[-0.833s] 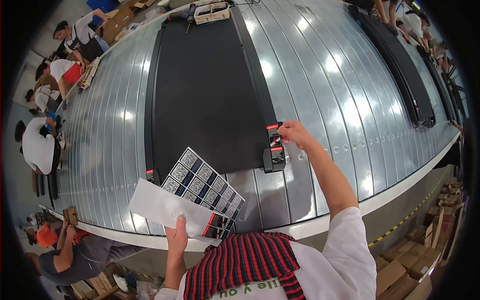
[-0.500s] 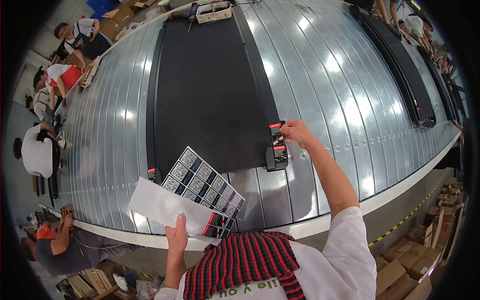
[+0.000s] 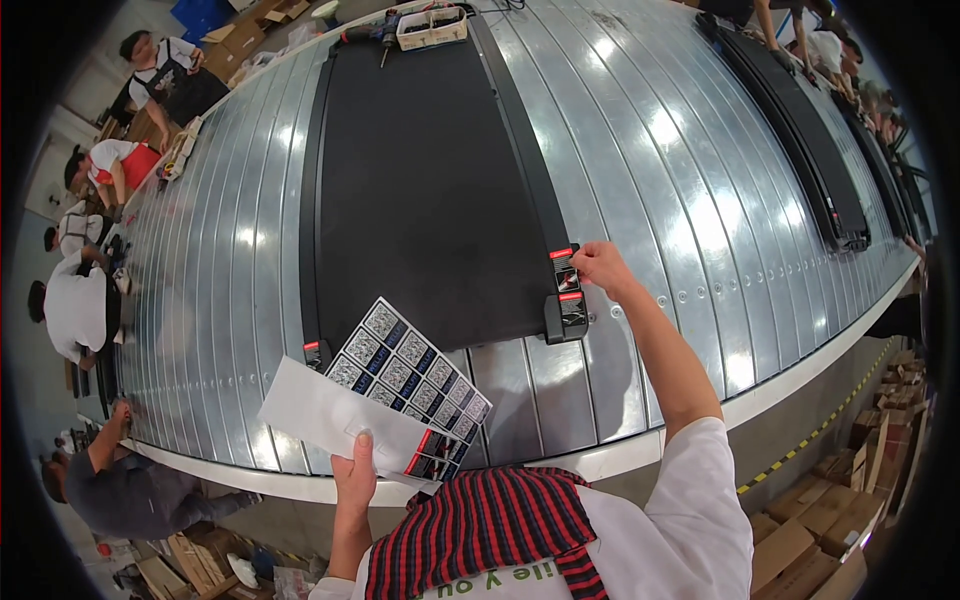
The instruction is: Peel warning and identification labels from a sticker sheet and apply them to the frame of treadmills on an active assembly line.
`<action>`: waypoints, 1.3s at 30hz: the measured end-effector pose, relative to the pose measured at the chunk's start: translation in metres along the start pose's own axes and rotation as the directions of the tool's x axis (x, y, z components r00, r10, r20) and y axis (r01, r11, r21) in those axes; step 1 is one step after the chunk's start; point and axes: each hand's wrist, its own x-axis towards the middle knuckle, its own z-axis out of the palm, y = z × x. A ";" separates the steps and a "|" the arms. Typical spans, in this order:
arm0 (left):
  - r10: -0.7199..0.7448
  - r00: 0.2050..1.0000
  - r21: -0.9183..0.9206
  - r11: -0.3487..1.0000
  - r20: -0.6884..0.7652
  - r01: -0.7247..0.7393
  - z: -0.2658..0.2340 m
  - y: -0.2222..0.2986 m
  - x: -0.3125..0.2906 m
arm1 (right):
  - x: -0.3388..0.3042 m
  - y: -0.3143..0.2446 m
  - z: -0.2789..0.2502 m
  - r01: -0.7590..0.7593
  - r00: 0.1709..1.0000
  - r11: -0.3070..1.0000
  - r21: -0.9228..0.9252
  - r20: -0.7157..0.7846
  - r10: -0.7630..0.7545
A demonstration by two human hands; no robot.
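A black treadmill [image 3: 425, 190] with a flat belt and raised side rails lies before me. My right hand [image 3: 606, 270] is at its right rail, fingertips pinched at the edge of a red-and-black label [image 3: 563, 268]. Just below, a second red-topped label [image 3: 571, 309] sits on the end cap. My left hand [image 3: 354, 478] grips sticker sheets, thumb on top. One is a white sheet [image 3: 325, 412] with a few red-and-black labels at its right end; fanned out behind it is a sheet of square code stickers [image 3: 408, 368]. Another small red label [image 3: 312, 352] shows on the left rail's end.
The treadmill rests on a metal slatted table [image 3: 640, 200]. On its far end are a white parts bin [image 3: 432, 28] and a power drill [image 3: 386, 38]. More long black units [image 3: 795, 140] lie at right. People work along the left edge; cardboard boxes [image 3: 810, 530] are stacked lower right.
The treadmill appears slightly further right in view. My right hand stays pinched at the label, shifted a little with it. A person at lower left has turned and lowered their arms.
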 end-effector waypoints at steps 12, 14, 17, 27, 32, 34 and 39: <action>0.034 0.999 -0.029 0.999 -0.041 -0.035 0.007 0.001 -0.007 | -0.020 -0.012 0.003 0.061 0.952 0.647 -0.760 -0.151 -0.267; 0.009 0.996 -0.029 1.000 -0.089 -0.011 0.007 -0.006 -0.010 | -0.015 0.000 0.003 0.058 0.956 0.649 -0.759 -0.144 -0.254; -0.117 0.978 -0.082 0.991 -0.173 0.104 0.009 -0.005 -0.016 | 0.007 0.040 -0.009 0.075 0.978 0.896 -0.438 -0.144 -0.152; 0.004 0.965 -0.345 0.934 -0.262 -0.097 0.014 -0.006 -0.034 | 0.052 0.075 -0.037 -0.034 0.994 0.986 -0.165 -0.111 0.016; 0.069 0.990 -0.393 0.913 -0.120 -0.111 0.019 0.001 -0.020 | 0.035 0.084 -0.077 0.081 0.938 0.811 -0.579 -0.231 -0.258; 0.074 0.997 -0.347 0.935 -0.019 -0.076 0.014 -0.004 -0.013 | -0.010 0.039 -0.031 0.256 0.926 0.883 -0.393 -0.164 -0.341; 0.234 0.949 -0.463 0.879 0.213 -0.113 0.008 -0.003 0.004 | -0.131 -0.055 0.091 0.292 0.716 0.887 0.356 0.534 -0.450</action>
